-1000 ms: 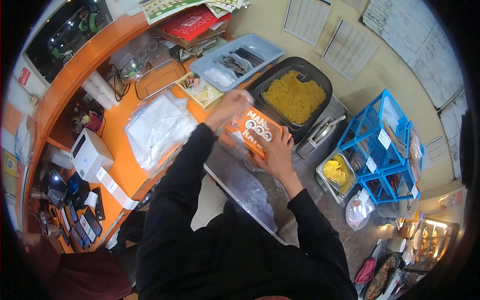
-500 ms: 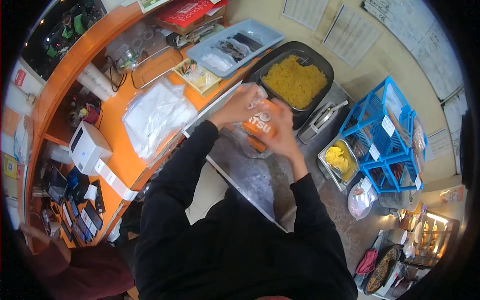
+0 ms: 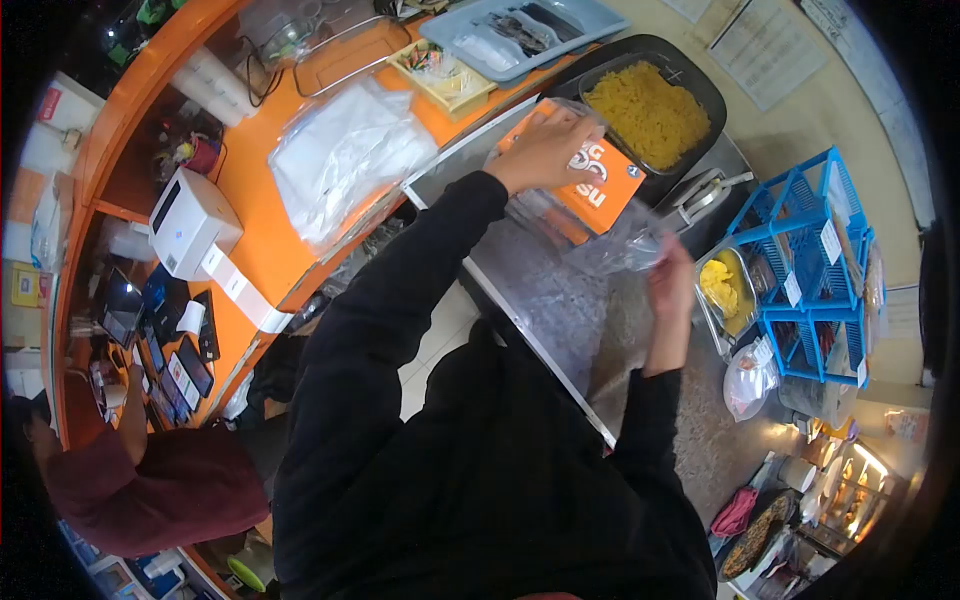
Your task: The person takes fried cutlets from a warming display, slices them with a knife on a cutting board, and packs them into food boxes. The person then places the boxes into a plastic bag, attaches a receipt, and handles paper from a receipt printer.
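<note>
An orange box (image 3: 612,183) with white lettering stands on the grey metal counter, partly inside a clear plastic bag (image 3: 625,247). My left hand (image 3: 552,150) lies over the top of the box, its fingers spread across it and gripping it. To the right, my right hand (image 3: 672,270) pinches the edge of the clear bag and pulls it away from the box. Behind the box is a black container of yellow food (image 3: 648,112).
Clear bags (image 3: 345,165) lie on the orange counter beside a white printer (image 3: 190,225). Blue baskets (image 3: 805,265) and a metal tray of yellow food (image 3: 728,290) stand right. A blue tray (image 3: 480,50) is behind. A person in maroon (image 3: 160,490) is at lower left.
The box has turned, and my left hand has moved onto its top. My right hand has left the box and moved right and down with the bag's edge. The view has shifted.
</note>
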Demonstrator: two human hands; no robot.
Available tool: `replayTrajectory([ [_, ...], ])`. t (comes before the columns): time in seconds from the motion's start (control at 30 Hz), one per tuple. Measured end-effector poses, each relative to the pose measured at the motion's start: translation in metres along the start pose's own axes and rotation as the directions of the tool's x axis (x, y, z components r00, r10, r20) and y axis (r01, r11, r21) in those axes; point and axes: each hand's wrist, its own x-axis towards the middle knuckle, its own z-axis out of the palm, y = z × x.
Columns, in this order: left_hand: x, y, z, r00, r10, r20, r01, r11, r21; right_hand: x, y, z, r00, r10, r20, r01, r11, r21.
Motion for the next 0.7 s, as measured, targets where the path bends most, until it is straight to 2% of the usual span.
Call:
replayTrajectory([
  [0.1, -0.001, 0.004, -0.002, 0.999, -0.013, 0.03, 0.013, 1.0, 0.009, -0.014, -0.067, 0.046, 0.984, 0.032, 0.174, -0.032, 0.999, -0.002],
  [0.2, 0.0, 0.004, -0.002, 0.998, -0.031, 0.045, 0.03, 0.999, 0.025, 0.001, -0.062, 0.104, 0.944, 0.029, 0.329, -0.019, 0.999, -0.034],
  [0.27, -0.002, 0.002, 0.002, 1.0, -0.006, 0.003, 0.006, 1.0, 0.005, 0.021, -0.048, 0.139, 0.961, 0.01, 0.278, 0.013, 0.997, -0.079],
  [0.37, -0.002, 0.003, 0.001, 1.0, -0.009, -0.017, 0.009, 1.0, 0.022, 0.01, -0.073, 0.169, 0.965, 0.034, 0.261, -0.054, 0.996, 0.068],
  [0.4, -0.001, 0.003, -0.001, 0.999, -0.022, -0.025, 0.023, 0.999, 0.035, 0.001, -0.091, 0.16, 0.889, 0.109, 0.445, -0.145, 0.988, 0.048],
  [0.5, 0.002, 0.008, -0.005, 0.999, -0.047, 0.022, 0.045, 0.995, 0.084, -0.053, -0.101, 0.16, 0.867, 0.142, 0.477, -0.114, 0.99, -0.087],
  [0.53, 0.0, 0.009, -0.004, 0.999, -0.032, -0.008, 0.033, 0.996, 0.083, -0.056, -0.097, 0.158, 0.837, 0.164, 0.522, -0.157, 0.986, -0.058],
  [0.6, -0.004, 0.011, -0.003, 0.998, 0.001, -0.068, 0.005, 0.996, 0.089, -0.065, -0.073, 0.155, 0.871, 0.129, 0.474, -0.184, 0.98, 0.072],
  [0.63, -0.005, 0.009, -0.005, 0.995, 0.022, -0.099, -0.013, 0.995, 0.097, -0.087, -0.06, 0.159, 0.886, 0.095, 0.455, -0.141, 0.987, 0.07],
  [0.67, -0.008, 0.006, -0.006, 0.996, 0.013, -0.091, -0.011, 1.0, 0.018, -0.118, -0.043, 0.162, 0.899, 0.057, 0.433, -0.098, 0.993, 0.072],
  [0.7, -0.013, 0.006, -0.009, 0.997, 0.009, -0.074, -0.014, 0.998, -0.062, -0.135, -0.012, 0.162, 0.913, -0.089, 0.398, 0.098, 0.995, -0.003],
])
